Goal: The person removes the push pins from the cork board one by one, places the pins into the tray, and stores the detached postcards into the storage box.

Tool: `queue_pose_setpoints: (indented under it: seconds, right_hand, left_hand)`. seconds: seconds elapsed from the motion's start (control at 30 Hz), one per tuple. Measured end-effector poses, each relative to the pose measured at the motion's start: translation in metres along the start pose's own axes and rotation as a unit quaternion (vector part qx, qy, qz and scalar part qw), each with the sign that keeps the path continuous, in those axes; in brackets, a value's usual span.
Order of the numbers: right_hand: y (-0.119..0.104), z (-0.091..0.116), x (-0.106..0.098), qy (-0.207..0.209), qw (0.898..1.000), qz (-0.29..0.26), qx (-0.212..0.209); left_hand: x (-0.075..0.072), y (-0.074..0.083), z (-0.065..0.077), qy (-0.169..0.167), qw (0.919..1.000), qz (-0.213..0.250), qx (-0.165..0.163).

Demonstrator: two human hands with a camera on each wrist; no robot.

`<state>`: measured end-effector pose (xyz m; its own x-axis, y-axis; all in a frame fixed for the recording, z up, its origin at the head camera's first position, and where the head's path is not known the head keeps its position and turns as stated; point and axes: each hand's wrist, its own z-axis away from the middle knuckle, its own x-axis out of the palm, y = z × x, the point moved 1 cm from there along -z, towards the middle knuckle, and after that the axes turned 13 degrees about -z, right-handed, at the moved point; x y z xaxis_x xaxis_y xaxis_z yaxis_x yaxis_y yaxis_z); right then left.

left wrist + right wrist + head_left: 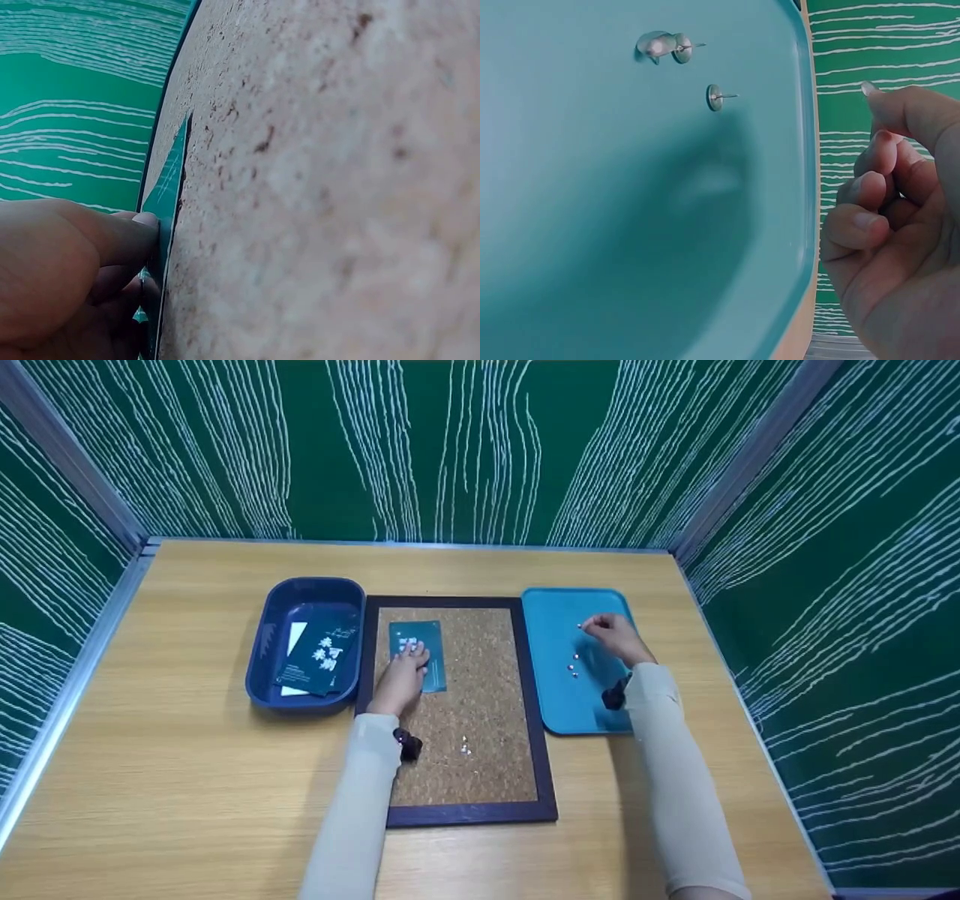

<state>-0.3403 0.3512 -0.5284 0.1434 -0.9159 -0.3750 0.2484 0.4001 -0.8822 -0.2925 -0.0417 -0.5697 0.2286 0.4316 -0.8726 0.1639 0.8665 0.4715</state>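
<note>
My left hand (405, 679) rests on a green card (434, 660) with white characters, holding it flat against the cork board (487, 682). In the left wrist view the thumb and fingers touch the card (171, 195), which lies against the cork. Over the blue tray (547, 660), my right hand (619, 637) pinches a small push pin (580, 626) at its fingertips; its details are too small to make out. Below that hand, several push pins (715, 97) lie on the tray, their metal points showing in the right wrist view.
A dark blue bin (259, 660) at the left holds more green cards (319, 656) and a white one. The board's dark frame (480, 814) stands between bin and tray. Small clear pins (465, 746) are on the lower cork. Green panels (337, 517) enclose the table.
</note>
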Motion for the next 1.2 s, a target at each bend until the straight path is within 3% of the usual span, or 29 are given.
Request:
queue_pose_setpoints:
  seconds: [0.43, 0.73, 1.2]
  right_hand:
    - [0.0024, 0.0026, -0.0019, 0.008, 1.000, -0.016, -0.002]
    - [0.0039, 0.0021, -0.0013, 0.016, 1.000, -0.010, -0.008]
    - [0.0011, 0.0033, -0.0004, 0.032, 0.999, -0.022, 0.011]
  left_hand:
    - [-0.0010, 0.0000, 0.0015, -0.015, 0.9998, 0.005, -0.014]
    - [-0.0007, 0.0008, 0.0000, 0.018, 0.9996, -0.013, 0.015]
    - [-0.0011, 0.0002, 0.0007, 0.011, 0.9997, -0.007, 0.019]
